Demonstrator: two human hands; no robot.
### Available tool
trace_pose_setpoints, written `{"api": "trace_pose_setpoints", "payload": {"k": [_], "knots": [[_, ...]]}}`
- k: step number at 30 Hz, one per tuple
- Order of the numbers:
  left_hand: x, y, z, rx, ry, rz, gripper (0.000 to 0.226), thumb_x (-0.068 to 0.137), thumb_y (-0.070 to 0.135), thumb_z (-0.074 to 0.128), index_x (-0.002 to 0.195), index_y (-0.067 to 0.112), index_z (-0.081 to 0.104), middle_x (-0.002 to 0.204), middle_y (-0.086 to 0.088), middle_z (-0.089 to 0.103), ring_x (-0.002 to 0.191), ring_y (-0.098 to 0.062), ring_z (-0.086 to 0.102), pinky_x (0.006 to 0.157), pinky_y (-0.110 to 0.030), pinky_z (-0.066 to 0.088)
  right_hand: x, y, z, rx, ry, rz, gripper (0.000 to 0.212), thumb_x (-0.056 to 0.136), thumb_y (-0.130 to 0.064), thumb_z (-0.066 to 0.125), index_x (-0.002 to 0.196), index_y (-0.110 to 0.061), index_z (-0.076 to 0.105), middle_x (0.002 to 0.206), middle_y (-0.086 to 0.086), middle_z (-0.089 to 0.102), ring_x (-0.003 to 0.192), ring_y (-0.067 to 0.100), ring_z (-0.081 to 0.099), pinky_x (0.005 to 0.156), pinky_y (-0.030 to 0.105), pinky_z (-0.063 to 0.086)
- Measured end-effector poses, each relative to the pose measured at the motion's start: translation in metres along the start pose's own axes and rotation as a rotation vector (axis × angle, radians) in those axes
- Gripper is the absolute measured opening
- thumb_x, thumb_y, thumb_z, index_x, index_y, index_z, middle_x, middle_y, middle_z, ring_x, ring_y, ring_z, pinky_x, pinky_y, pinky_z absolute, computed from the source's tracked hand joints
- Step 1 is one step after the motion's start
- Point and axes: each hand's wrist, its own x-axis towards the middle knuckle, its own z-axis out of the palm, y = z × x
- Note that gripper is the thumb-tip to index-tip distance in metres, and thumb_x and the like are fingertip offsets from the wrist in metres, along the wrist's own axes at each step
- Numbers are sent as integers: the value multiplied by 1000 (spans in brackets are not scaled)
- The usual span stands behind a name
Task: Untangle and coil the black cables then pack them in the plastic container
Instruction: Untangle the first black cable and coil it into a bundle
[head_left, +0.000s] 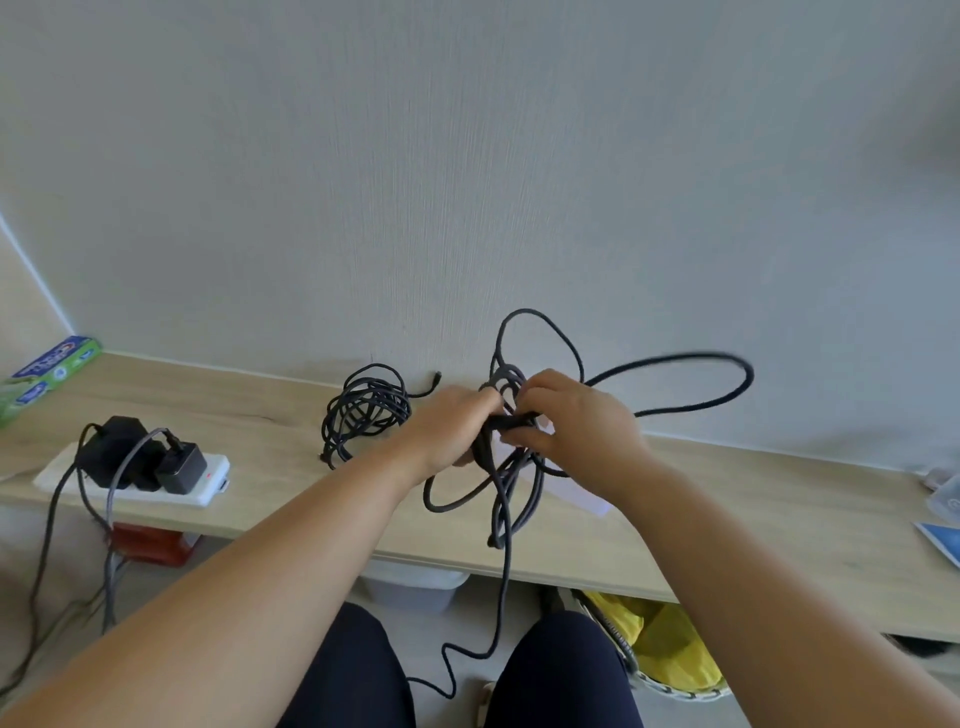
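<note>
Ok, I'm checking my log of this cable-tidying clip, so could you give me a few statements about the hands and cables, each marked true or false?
1. Both the left hand and the right hand grip the tangled black cable. True.
2. A coiled black cable lies on the light wooden desk, left of the hands. True.
3. The white power strip has nothing plugged in. False: black adapters sit in it.
4. The tangled black cable rests wholly on the desk. False: the hands hold it up, and one strand hangs below the desk's front edge.
</note>
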Motion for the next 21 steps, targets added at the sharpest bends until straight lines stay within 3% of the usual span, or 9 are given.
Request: {"api": "trace_pose_setpoints", "payload": {"k": [4,7,11,15,18,21], "knots": [[2,-2,-5,102,79,48,43,94,29,36,76,-2,61,57,-3,58,54,-14,51,51,-16,40,-3,10,9,248,-56,94,15,95,-35,52,87,-21,51,78,-7,51,69,14,48,58,24,35],[2,-2,-8,129,87,79,51,97,31,34,90,-5,69,81,-5,74,77,-21,63,69,-26,45,-5,13,13,451,-39,143,10,96,-25,52,86,-21,52,85,2,62,73,12,60,66,29,47],[3,-2,-7,335,175,140,55,95,45,33,85,7,71,78,-5,68,79,-29,62,68,-29,42,-1,17,16,616,48,271,14,96,-24,51,82,-25,51,87,-2,65,81,10,67,74,38,56],[1,-1,-8,257,128,97,41,100,37,38,92,15,72,86,8,69,76,4,57,63,-8,36,3,18,20,556,83,316,11,98,-25,47,89,-21,53,91,4,66,83,16,67,77,46,55],[6,-2,0,237,184,95,41,100,38,35,81,21,66,81,6,64,79,-8,58,66,-17,38,7,13,20,414,39,327,19,99,-28,42,100,-13,53,95,8,65,85,24,65,75,45,54],[13,-6,8,308,252,53,39,101,33,31,74,21,57,79,-2,60,79,-22,57,67,-30,38,11,10,13,76,-103,298,22,100,-27,41,108,-13,55,107,6,61,91,26,60,72,36,48]]}}
